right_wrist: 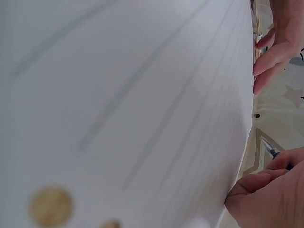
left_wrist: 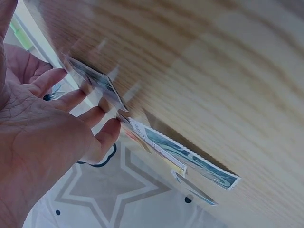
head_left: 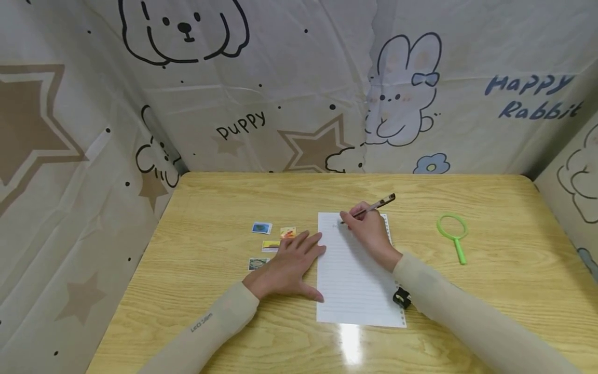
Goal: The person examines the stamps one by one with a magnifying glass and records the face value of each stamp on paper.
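Note:
A sheet of lined paper (head_left: pixel 350 280) with punched holes along its right edge lies on the table. My right hand (head_left: pixel 371 231) grips a dark pen (head_left: pixel 380 201), its tip at the upper part of the sheet beside a faint bit of writing. In the right wrist view the pen's tip (right_wrist: pixel 270 148) pokes out past the curled fingers. My left hand (head_left: pixel 291 265) is spread with its fingers extended, fingertips at the sheet's left edge. Several postage stamps, among them a blue one (head_left: pixel 262 228) and a green one (left_wrist: pixel 190 159), lie beside that hand, one partly covered by it.
A green magnifying glass (head_left: pixel 460 250) lies on the wooden table (head_left: pixel 215 208) to the right of the paper. By the right sleeve sits a small black object (head_left: pixel 402 297). Cloth printed with cartoon animals (head_left: pixel 402 98) hangs behind the table and at both sides.

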Motion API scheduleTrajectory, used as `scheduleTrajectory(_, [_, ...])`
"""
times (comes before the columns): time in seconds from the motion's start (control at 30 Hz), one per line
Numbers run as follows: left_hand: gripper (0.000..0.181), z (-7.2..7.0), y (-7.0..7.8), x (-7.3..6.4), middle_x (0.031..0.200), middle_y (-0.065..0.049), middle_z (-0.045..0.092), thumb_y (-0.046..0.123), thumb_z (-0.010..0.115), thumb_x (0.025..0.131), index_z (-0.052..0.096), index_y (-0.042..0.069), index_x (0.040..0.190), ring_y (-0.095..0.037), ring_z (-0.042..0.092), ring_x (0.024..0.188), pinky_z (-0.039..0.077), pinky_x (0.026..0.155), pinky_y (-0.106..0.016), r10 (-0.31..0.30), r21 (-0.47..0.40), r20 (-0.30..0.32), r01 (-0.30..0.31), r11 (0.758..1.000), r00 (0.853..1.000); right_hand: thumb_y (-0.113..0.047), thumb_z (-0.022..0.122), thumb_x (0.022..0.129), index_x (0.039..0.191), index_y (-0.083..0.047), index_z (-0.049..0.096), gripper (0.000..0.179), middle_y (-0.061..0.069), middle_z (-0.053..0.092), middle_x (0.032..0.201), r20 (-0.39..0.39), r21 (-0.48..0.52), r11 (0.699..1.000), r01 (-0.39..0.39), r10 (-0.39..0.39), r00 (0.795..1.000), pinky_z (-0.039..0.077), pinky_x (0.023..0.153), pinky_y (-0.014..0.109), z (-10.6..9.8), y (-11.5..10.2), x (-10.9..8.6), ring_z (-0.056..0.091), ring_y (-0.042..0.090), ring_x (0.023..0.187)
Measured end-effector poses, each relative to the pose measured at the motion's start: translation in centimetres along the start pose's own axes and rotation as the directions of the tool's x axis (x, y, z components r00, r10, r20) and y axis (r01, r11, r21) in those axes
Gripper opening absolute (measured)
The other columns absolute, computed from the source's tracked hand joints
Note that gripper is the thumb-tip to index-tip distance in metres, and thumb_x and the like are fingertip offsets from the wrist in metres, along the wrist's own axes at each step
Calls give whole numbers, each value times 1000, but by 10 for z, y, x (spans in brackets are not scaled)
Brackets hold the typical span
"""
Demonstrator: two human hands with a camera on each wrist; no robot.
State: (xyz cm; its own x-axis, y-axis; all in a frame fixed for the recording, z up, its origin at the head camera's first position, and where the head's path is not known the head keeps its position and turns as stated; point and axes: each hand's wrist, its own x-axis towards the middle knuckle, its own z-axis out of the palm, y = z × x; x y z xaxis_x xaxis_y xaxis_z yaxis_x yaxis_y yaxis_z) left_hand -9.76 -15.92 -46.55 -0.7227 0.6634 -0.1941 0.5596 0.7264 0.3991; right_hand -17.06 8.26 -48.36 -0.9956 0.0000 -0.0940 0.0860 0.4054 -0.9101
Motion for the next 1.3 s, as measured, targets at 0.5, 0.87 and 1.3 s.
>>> scheduleTrajectory(0.5, [111,1,1,-1,179,-15,20,67,87,84,41,9,167,-45,14,163,17,121,-77,-8,-11,6,8,1000,1000,-30,41,114,122,8,73,50,7,79,90,175,326,924,-202,151,973,56,72,25,-18,-6,-8,69,13,77])
scheduleTrajectory(0.87, [110,1,0,0,179,-15,20,67,86,85,41,9,166,-44,14,163,16,123,-72,2,-4,9,-2,1000,1000,-22,31,114,130,8,54,41,14,75,100,167,335,933,-128,75,983,56,75,27,-26,-5,-16,70,14,81])
scheduleTrajectory(1.3, [110,0,2,1,179,-15,19,67,87,84,41,9,166,-44,14,164,15,124,-71,-7,-12,20,7,1000,1000,-15,43,116,118,7,55,24,5,59,90,111,363,926,-100,64,992,56,77,23,-31,-3,-19,63,9,80])
